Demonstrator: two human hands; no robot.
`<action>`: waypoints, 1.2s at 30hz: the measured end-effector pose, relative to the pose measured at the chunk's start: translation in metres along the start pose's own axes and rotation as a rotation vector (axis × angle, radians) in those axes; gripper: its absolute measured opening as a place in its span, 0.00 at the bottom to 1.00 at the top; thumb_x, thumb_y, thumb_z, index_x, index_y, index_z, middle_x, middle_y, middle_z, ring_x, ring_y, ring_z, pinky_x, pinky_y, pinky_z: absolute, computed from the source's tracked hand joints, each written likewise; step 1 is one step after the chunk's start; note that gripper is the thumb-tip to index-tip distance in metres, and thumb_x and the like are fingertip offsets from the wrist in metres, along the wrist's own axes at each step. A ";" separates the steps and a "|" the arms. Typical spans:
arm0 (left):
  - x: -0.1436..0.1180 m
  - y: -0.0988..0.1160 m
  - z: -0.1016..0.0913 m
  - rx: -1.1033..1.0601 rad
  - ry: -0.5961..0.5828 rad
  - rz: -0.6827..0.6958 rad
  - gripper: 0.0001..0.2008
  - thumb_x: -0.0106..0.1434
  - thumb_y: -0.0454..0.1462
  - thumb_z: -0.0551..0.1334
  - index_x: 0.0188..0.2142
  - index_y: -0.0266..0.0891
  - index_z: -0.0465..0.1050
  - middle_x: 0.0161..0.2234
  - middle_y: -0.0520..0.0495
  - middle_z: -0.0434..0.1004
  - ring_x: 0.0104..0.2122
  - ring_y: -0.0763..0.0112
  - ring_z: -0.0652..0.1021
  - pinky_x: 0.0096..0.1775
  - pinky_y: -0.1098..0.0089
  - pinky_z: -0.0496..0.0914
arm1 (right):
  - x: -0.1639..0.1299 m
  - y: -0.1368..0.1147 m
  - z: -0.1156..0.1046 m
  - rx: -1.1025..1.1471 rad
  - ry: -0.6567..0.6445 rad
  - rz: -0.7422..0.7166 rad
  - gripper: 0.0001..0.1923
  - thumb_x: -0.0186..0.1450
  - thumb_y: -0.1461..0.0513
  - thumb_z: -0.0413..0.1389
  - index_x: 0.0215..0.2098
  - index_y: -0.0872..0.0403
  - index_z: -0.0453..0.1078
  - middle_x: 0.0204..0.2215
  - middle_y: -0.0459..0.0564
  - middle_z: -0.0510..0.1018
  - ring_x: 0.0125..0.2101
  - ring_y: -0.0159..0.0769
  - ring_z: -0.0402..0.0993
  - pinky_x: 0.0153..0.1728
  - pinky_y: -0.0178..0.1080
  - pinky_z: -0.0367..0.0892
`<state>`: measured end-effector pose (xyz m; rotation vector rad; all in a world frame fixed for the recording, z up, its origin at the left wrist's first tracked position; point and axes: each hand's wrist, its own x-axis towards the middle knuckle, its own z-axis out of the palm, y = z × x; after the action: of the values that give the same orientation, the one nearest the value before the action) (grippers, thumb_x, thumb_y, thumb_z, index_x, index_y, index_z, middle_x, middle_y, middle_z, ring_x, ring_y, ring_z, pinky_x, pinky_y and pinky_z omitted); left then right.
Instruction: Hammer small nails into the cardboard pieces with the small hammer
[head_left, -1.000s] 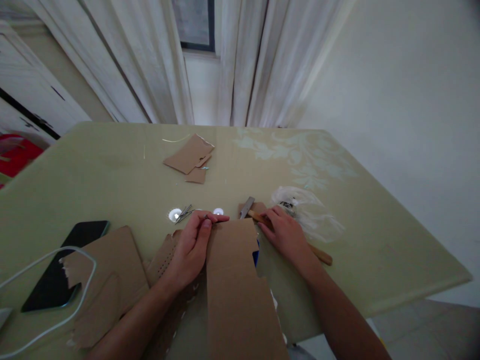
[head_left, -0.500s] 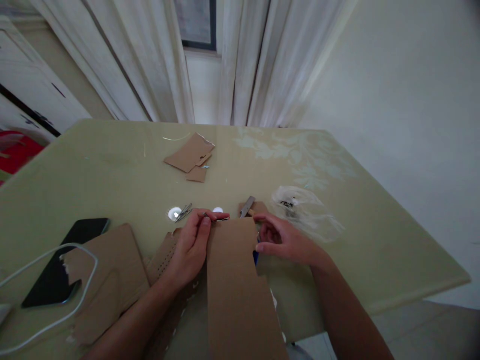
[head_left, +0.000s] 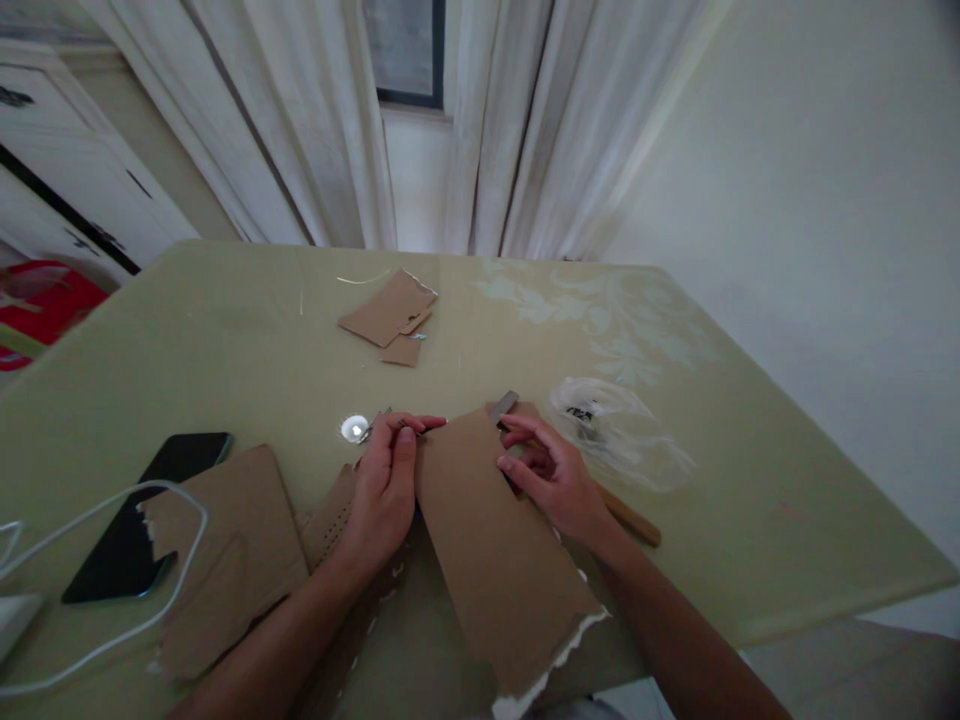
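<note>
Hands flank cardboard sheet.

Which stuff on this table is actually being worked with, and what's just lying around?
In use: left hand, right hand, long cardboard strip, wooden-handled tool.

Lying about: phone, white cable, cardboard scraps, plastic bag.
</note>
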<state>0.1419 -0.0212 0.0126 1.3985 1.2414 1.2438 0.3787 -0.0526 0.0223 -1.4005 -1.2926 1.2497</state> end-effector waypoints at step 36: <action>0.000 0.003 -0.001 0.078 -0.027 0.043 0.14 0.81 0.47 0.58 0.47 0.45 0.79 0.51 0.46 0.87 0.51 0.61 0.83 0.54 0.60 0.74 | -0.007 0.008 0.034 -0.091 0.131 -0.059 0.29 0.70 0.48 0.65 0.62 0.46 0.62 0.56 0.52 0.74 0.40 0.39 0.77 0.40 0.42 0.77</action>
<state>0.1416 -0.0220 0.0155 1.5008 1.2591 1.2127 0.3470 -0.0625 0.0102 -1.4721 -1.3045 1.0536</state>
